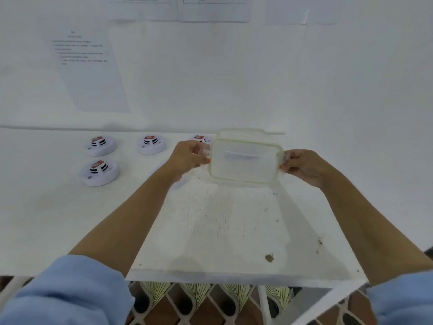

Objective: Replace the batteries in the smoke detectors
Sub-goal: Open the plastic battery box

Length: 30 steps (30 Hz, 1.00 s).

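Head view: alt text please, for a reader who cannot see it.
The left hand and right hand hold a clear plastic lid by its short ends over a white table. Several smoke detectors lie on it at the left.

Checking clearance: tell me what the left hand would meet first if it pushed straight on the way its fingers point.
The clear lid, whose left edge the left hand grips. Its fingers point right, across the lid toward the right hand; depth is unclear.

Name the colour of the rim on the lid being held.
Pale yellow-green rim on the lid, head view.
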Tool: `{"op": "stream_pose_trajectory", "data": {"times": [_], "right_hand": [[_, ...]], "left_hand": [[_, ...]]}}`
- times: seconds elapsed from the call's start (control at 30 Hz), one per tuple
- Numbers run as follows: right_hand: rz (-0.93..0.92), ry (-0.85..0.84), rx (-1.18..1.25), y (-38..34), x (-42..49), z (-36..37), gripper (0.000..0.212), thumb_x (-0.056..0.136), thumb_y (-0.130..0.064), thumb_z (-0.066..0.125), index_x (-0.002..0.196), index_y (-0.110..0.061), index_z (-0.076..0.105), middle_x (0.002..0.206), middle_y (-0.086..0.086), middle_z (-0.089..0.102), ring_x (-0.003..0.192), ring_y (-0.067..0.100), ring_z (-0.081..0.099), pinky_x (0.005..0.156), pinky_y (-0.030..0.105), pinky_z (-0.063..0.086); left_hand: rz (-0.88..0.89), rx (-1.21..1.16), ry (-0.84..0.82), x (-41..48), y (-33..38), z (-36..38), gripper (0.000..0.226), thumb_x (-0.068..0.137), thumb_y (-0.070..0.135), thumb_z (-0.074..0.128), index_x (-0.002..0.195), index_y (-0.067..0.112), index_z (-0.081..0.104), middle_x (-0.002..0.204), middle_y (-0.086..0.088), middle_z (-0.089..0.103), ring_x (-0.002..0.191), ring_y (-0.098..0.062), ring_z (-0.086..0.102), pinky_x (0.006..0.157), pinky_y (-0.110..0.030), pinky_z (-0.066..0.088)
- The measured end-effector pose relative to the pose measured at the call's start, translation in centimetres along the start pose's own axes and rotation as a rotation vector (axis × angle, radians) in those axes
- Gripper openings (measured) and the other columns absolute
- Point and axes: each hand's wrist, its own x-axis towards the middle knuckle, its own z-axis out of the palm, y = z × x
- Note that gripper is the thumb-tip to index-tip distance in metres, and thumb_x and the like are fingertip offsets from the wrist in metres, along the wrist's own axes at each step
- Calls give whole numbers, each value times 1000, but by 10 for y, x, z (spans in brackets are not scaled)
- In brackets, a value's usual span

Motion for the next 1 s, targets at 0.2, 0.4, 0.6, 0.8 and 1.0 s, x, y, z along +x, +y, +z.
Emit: {"op": "stream_pose_trajectory", "data": {"times": [0.2, 0.4, 0.6, 0.8, 1.0], "right_hand": [[-105, 25, -52, 22, -35, 3, 30, 75, 21, 55, 84, -6, 65, 66, -8, 71, 66, 3, 67, 69, 13, 54], [-197, 70, -125, 60, -65, 9, 50, 71, 21, 61, 63, -26, 75, 80, -6, 72, 85, 10, 63, 87, 22, 47], [-239, 150, -471, 92, -78, 18, 35, 74, 21, 59, 97, -3, 69, 120, 11, 59, 110, 17, 53, 84, -2, 37], [-221, 162, -635, 96, -77, 20, 53, 73, 23, 36, 91, -12, 71, 122, 3, 58, 112, 10, 47, 86, 0, 32], [-219, 312, -374, 65, -56, 12, 50, 73, 22, 43, 91, -19, 67, 105, 9, 62, 77, 7, 55, 68, 18, 39]], "left_hand": [[77, 52, -74, -26, -15, -6, 28, 73, -18, 65, 90, 4, 65, 54, 9, 62, 51, 5, 56, 58, -9, 48], [112, 248, -178, -46, -40, -2, 28, 68, -16, 70, 68, 12, 66, 64, 5, 66, 69, -12, 58, 72, -22, 48], [135, 450, -178, -60, -74, 13, 32, 66, -23, 60, 76, 6, 70, 92, -10, 64, 90, -17, 58, 75, -22, 45], [213, 650, -231, -56, -82, 13, 52, 66, -24, 38, 91, 7, 72, 118, -10, 60, 115, -20, 51, 96, -21, 32], [234, 611, -152, -31, -56, 11, 44, 78, -12, 43, 97, 14, 71, 117, -3, 62, 111, -15, 53, 93, -20, 37]]}}
